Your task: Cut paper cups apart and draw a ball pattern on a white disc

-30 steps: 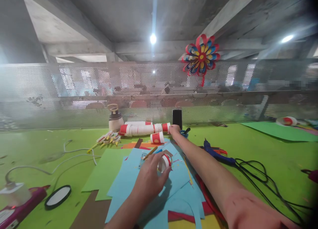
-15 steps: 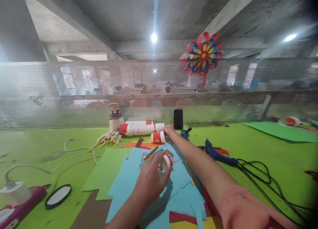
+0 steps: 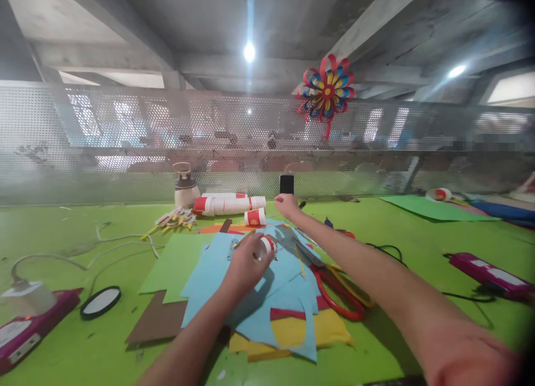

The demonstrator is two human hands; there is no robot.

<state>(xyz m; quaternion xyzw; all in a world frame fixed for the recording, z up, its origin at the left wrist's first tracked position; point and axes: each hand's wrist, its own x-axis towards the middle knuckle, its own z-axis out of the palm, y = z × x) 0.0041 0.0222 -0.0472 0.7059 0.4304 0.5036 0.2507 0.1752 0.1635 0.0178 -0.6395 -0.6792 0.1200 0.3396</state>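
Head view: at the centre of the frame the left hand (image 3: 244, 266) is curled around a small red and white cup (image 3: 266, 245), which lies on its side on blue paper (image 3: 254, 297), its long axis pointing up and to the right. Farther up, the right hand (image 3: 286, 205) is stretched out, loosely closed; I cannot tell if it holds something. It is just right of another cup (image 3: 254, 216) and of a row of stacked cups (image 3: 228, 204), so the right hand is nearer to these. A black phone (image 3: 286, 184) stands just above it. Red scissors (image 3: 338, 297) lie under the right arm, right of the paper. A round black lid (image 3: 100, 302) lies at the lower left on the green table (image 3: 62, 341).
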